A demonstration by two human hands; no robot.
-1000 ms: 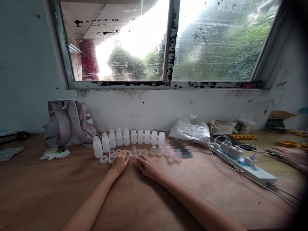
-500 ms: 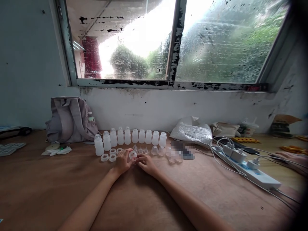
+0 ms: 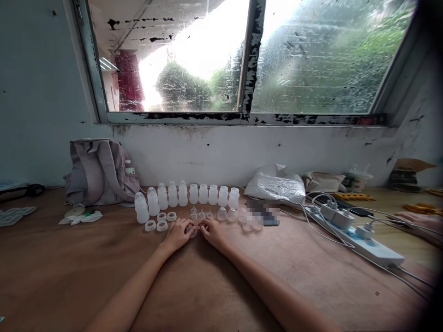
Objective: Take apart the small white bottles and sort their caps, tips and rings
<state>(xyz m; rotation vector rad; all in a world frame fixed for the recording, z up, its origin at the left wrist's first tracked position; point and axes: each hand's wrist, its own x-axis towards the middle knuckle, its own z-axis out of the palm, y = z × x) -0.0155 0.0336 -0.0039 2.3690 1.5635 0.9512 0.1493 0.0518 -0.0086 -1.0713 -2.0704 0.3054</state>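
My left hand (image 3: 178,234) is closed round a baby bottle collar ring, mostly hidden by the fingers. A small clear piece (image 3: 194,233) shows between the two hands, low over the table. Close by on the right, my right hand (image 3: 212,232) has its thumb and fingertips pinched together at the ring's side; what they grip is too small to make out. Just beyond my hands stand clear bottle nipples (image 3: 201,215). Several white collar rings (image 3: 162,226) lie to the left. Frosted baby bottles (image 3: 203,194) form a row behind, the left ones capped and the right ones open-topped.
Clear domed caps (image 3: 222,214) and flat discs (image 3: 257,226) sit to the right, beside a blurred dark phone (image 3: 271,216). Farther out are a silver package (image 3: 277,189), a power strip (image 3: 367,251) with cables, and another person's hand (image 3: 417,220). A backpack (image 3: 98,173) stands at left.
The collar ring has tipped and dropped lower in my left hand, so its round opening no longer faces me. My right fingertips have drawn together beside it. The view has shifted slightly.
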